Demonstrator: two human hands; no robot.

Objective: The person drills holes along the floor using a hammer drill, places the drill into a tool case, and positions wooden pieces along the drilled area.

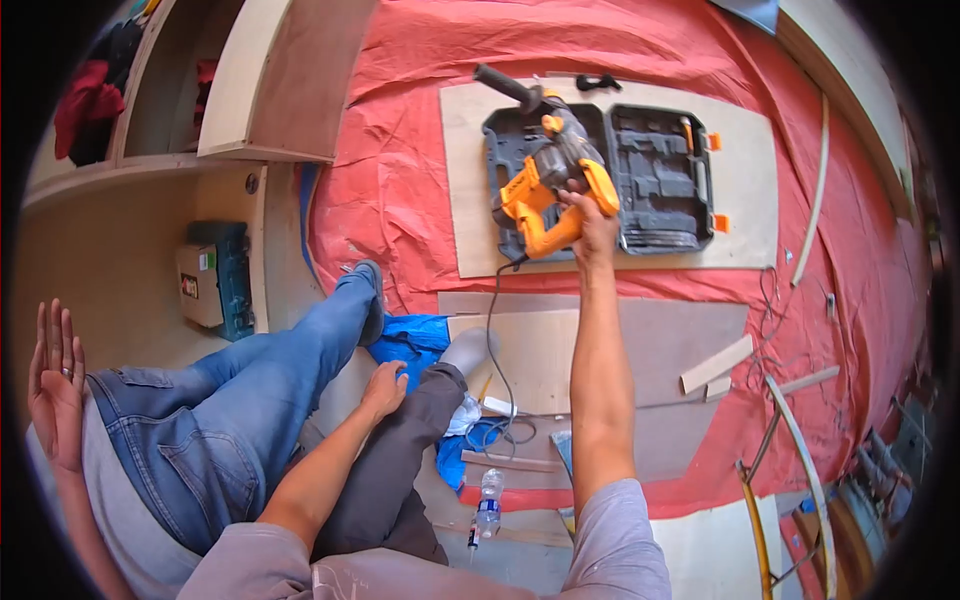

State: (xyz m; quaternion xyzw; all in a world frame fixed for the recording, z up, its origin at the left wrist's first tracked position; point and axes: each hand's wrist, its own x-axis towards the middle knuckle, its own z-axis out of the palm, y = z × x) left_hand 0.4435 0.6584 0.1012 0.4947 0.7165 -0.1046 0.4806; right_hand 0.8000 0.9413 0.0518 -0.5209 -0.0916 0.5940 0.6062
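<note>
My right hand (592,222) is wrapped round the yellow-and-black rotary hammer drill (560,165), which has a black side handle. It is held over an open black tool case (660,180) with moulded compartments and orange latches. A dark power cord (492,330) hangs from the drill's grip toward the floor. By my bent leg in dark trousers (385,455) is my left hand (384,390), its fingers loosely bent and no object visible in them.
Another person in jeans (215,420) is close on the left, one hand (57,390) raised. Red sheeting (400,190) covers the floor. A green case (220,280) sits in a cabinet. A plastic bottle (488,505), wood offcuts (717,364) and a curved metal frame (805,455) lie around.
</note>
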